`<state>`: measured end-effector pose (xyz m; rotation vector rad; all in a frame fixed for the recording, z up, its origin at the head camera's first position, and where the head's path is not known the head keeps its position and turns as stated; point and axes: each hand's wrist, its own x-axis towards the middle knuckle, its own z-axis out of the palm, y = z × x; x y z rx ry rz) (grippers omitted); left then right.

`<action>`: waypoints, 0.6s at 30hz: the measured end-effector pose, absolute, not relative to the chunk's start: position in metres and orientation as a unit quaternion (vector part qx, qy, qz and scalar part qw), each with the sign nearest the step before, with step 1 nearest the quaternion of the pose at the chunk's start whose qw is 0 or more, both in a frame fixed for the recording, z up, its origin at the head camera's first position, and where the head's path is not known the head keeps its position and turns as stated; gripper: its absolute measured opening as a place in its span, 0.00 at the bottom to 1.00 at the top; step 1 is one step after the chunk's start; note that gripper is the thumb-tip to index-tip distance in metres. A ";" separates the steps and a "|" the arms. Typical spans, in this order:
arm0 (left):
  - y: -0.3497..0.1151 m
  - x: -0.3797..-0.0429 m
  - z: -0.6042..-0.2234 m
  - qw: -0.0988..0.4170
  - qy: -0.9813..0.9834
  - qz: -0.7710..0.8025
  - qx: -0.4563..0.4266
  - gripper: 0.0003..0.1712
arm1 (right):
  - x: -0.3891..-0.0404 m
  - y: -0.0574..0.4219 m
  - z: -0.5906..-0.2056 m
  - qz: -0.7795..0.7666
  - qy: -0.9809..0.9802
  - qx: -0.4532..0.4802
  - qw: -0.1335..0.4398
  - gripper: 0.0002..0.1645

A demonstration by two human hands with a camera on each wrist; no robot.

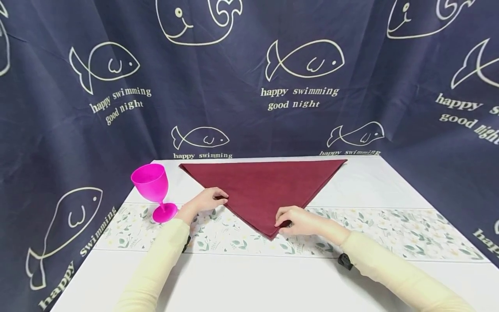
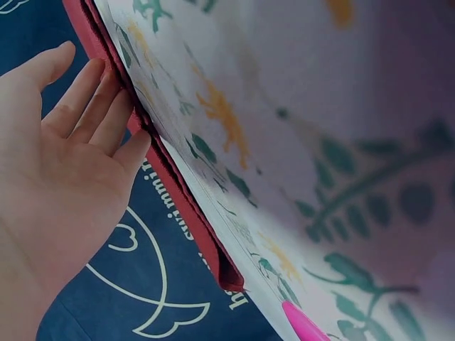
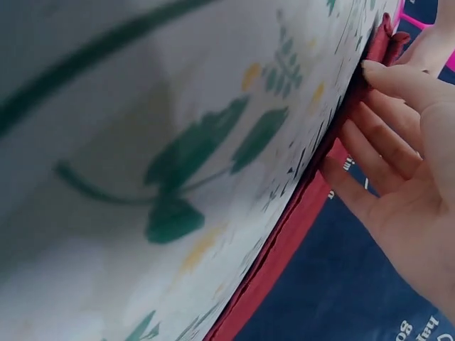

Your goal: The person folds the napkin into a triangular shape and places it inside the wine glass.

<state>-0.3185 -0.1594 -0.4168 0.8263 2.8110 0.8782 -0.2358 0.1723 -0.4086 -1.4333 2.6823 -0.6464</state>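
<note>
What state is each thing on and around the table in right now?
Dark red cloth: folded into a triangle, lying flat, point toward the person
Pink goblet: upright, no contents visible
Left hand: fingertips touching the cloth's left edge
Right hand: touching the cloth by its near corner
Blue curtain: hanging

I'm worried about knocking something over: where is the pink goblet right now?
In the head view, the pink goblet stands upright on the left, its foot on the floral band, left of the maroon cloth and the left hand.
</note>
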 end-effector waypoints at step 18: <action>-0.152 -0.321 -0.416 0.004 0.924 0.296 0.243 0.10 | -0.241 0.177 -0.419 -0.196 0.850 -0.488 -0.024 0.13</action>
